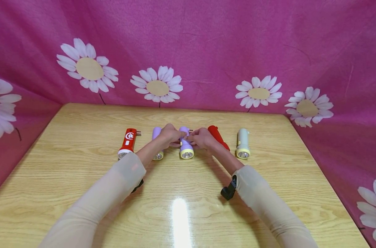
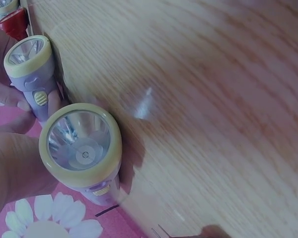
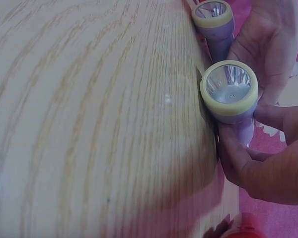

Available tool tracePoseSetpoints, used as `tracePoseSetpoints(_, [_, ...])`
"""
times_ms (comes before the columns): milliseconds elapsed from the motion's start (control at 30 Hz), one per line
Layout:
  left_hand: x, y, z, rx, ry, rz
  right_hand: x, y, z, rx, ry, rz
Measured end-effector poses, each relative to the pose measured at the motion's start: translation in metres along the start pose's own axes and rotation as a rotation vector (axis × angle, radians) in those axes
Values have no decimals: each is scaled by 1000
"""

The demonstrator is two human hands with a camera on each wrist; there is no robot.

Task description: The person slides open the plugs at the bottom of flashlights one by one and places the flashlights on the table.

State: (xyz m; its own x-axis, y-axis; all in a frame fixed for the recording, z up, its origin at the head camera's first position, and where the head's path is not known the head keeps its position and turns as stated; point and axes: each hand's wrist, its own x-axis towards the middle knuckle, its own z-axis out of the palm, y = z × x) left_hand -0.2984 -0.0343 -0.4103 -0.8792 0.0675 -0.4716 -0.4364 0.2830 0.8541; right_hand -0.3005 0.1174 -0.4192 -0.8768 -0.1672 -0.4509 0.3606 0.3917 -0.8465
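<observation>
A purple flashlight with a pale yellow head [image 1: 186, 151] lies mid-row on the table, its lens toward me. From its left side my left hand [image 1: 170, 134] pinches the body with its fingertips. My right hand [image 1: 202, 138] grips the same flashlight from the right, thumb and fingers on either side of it in the right wrist view, below its yellow rim [image 3: 230, 108]. Small metal prongs show beside its tail. Another purple flashlight [image 1: 157, 132] lies under my left wrist, partly covered by that hand; its wide lens [image 2: 82, 144] is close in the left wrist view.
A red flashlight [image 1: 130, 139] with a white head and plug prongs lies at the left. Right of my hands are a second red flashlight [image 1: 217, 135], partly behind my forearm, and a grey-green one [image 1: 243, 139]. A pink daisy-patterned cloth [image 1: 200, 69] hangs behind the wooden table [image 1: 181, 182].
</observation>
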Motion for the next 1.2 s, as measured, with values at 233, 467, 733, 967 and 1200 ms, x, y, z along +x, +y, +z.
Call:
tracePoseSetpoints(233, [-2, 1, -2, -22, -1, -14, 0, -2, 2, -19, 4, 3])
tracePoseSetpoints(467, [0, 2, -1, -17, -7, -32, -1, -2, 2, -12, 9, 9])
tracePoseSetpoints(733, [1, 4, 1, -14, 4, -35, -1, -2, -1, -34, -6, -10])
tracePoseSetpoints(967, [2, 5, 4, 3, 4, -37, -4, -7, -10, -43, -13, -27])
tracePoseSetpoints(1200, [1, 6, 4, 24, 13, -32, -9, -19, -26, -20, 20, -37])
